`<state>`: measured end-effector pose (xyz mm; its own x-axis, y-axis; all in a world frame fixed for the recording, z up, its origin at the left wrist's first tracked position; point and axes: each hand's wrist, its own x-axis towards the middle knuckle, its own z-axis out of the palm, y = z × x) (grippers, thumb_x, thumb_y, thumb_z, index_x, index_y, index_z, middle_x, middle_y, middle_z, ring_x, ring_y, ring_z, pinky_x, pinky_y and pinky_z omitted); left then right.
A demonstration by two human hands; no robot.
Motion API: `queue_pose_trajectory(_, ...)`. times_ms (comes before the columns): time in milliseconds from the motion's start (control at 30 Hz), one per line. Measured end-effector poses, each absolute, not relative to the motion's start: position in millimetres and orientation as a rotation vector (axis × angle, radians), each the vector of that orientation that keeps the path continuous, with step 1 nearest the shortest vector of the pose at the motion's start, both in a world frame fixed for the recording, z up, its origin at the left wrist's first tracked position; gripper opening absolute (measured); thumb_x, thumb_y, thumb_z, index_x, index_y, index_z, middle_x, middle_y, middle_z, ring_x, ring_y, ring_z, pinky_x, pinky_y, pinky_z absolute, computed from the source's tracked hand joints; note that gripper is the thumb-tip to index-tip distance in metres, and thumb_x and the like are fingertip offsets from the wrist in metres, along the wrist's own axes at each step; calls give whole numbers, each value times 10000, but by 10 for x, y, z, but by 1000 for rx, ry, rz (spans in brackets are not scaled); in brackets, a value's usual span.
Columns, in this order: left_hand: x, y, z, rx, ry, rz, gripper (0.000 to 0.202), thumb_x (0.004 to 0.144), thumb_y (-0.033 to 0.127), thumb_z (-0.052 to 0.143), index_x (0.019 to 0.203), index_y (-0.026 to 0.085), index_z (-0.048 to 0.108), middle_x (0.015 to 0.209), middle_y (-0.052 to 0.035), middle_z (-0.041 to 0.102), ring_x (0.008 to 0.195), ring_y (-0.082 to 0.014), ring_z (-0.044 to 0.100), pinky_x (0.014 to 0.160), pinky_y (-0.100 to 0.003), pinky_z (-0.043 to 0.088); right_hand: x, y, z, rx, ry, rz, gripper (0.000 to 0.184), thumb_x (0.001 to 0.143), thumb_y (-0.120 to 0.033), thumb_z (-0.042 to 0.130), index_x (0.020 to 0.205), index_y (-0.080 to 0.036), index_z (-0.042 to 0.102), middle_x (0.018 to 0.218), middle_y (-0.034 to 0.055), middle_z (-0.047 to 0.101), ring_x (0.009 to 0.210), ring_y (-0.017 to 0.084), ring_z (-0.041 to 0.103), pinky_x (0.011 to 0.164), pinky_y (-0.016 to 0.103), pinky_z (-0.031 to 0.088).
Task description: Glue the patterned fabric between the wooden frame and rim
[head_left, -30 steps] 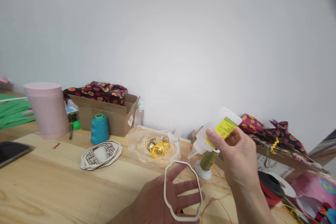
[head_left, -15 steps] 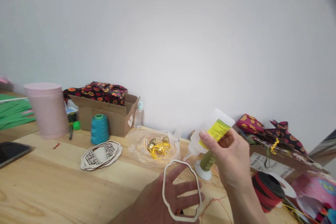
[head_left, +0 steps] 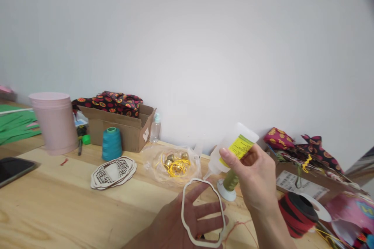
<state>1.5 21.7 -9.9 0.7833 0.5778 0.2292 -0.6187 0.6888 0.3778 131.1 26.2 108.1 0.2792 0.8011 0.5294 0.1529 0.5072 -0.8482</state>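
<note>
My left hand [head_left: 178, 223] lies palm up at the bottom centre with its fingers stretched out. A thin pale wooden frame [head_left: 184, 210] with a scalloped outline rests flat on those fingers. My right hand [head_left: 257, 177] is closed round a white squeeze bottle [head_left: 233, 149] with a yellow-green label. The bottle is tilted, and its nozzle points down-left at the frame's upper right edge. Behind the bottle an olive thread spool [head_left: 228, 184] stands on the wooden table [head_left: 58, 206].
A stack of cut wooden pieces [head_left: 113, 172], a teal thread spool [head_left: 111, 144], a pink tub [head_left: 55, 122], a cardboard box [head_left: 128, 129] of patterned cloth and a bag of gold bells [head_left: 174, 162] stand behind. A phone [head_left: 13, 168] lies left. Red-black ribbon [head_left: 296, 212] sits right.
My right hand has carried the bottle leftward and a little down, bringing its nozzle closer to the frame. My left hand and the frame have barely shifted.
</note>
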Motion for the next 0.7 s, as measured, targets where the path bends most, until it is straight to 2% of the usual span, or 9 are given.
queue_pose_trajectory(200,14,208,-102,468,-82,669,475,751,450,540,1183,259,488,1160,-140,576,1074,-274,524,765,-395,386,1289,268,1076,-981,-1215,516,248,575,-320,749,736,-173,632,708,39,706,642,205,658,561,299,541)
queue_pose_trajectory(367,20,209,-94,477,-97,657,494,727,454,571,1176,260,496,1160,-138,579,1078,-281,526,761,-387,390,1285,271,1071,-974,-1205,535,228,565,-293,755,720,-181,631,688,14,701,630,175,652,560,264,530)
queue_pose_trajectory(700,25,211,-113,483,-98,672,529,684,458,616,1166,269,504,1164,-137,578,1067,-271,530,728,-357,389,1277,267,1069,-1009,-1271,494,213,585,-300,731,720,-178,620,685,22,699,625,187,650,555,287,528)
